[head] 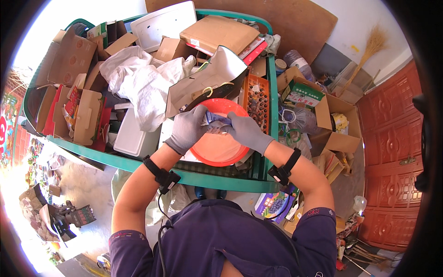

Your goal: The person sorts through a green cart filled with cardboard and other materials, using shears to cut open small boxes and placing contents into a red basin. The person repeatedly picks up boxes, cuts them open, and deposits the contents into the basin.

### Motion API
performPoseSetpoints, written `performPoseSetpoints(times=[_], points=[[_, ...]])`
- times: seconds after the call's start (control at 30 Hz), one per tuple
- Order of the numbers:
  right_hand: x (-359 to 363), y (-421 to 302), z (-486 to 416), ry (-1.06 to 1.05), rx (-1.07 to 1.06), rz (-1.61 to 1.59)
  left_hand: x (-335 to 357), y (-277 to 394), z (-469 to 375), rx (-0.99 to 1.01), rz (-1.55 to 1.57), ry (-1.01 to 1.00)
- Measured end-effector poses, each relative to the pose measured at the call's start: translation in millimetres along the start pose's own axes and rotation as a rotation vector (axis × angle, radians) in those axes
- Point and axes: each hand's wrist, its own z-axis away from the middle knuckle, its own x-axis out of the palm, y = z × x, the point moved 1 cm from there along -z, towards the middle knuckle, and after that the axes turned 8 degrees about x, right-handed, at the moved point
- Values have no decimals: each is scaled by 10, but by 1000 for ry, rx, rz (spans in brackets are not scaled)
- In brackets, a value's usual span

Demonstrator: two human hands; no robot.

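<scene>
My left hand (188, 128) and my right hand (247, 131), both in grey knit gloves, grip a small blue-and-white packet (218, 118) between them. It looks like a soft wrapper or pouch and bears writing; whether anything is inside I cannot tell. Directly below is a red plastic basin (221, 160), tilted slightly in view, with some clear or pale wrapping partly hidden under the packet. Just beyond the basin stands an open paper gift bag (207, 83) with a cord handle.
A green metal frame (228, 182) borders the heap in front of me. Around the basin lie a white woven sack (138, 81), an orange tray (256, 100) of dark round pieces, a white lidded box (129, 133) and cardboard boxes (219, 33). Right of the frame are an open carton (342, 142) and plastic bottles (297, 62).
</scene>
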Motion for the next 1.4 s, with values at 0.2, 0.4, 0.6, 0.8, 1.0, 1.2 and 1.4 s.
performPoseSetpoints(times=[0.2,0.4,0.6,0.8,1.0,1.2,1.4], points=[[23,62,-11,31,-35,8,48,-1,-6,-14,4,-21],[41,76,1,42,-49,20,74,13,5,8,6,12],[54,103,-31,-36,6,16,-147,55,-200,-254,42,-339],[86,112,-122,20,16,-188,-444,200,-538,-317,115,-361],[6,159,-36,79,-128,-65,-71,467,-385,-197,-181,-102],[-141,213,14,-63,-206,36,117,605,-87,-157,-309,78],[-109,193,41,-120,-264,57,176,747,103,-260,-405,99]])
